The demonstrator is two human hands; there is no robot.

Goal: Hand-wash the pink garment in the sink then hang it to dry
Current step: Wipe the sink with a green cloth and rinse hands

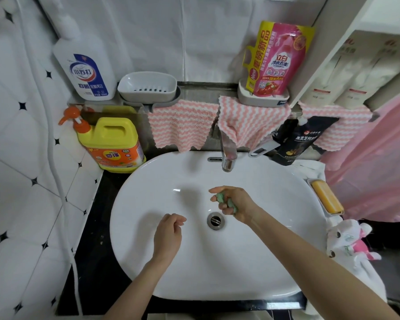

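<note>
Pink garment: cannot tell which item it is. Nearest in colour, a broad pink sheet of thin material hanging at the right edge, outside the basin; cloth or plastic, unclear.

In the white oval ceramic sink, just right of the round metal drain: right hand, fingers curled round a small green crumpled wad, bits of it showing between the fingers. Left of the drain, apart from it: left hand, fingers loosely curled, holding nothing.

At the far rim, a chrome faucet pointing into the basin. On the right rim, a yellow bar of soap lying in a shallow tray. Near right, a white plush toy with pink parts.

On the black table at the left, a yellow plastic detergent jug with an orange pump. Draped over the shelf edge behind the faucet, pink-and-white striped cloths. On that shelf, from left to right: a tall white bottle with a blue label, a grey-and-white soap dish, a pink and yellow refill pouch standing in a white holder. Right of the faucet, a black pouch.
</note>
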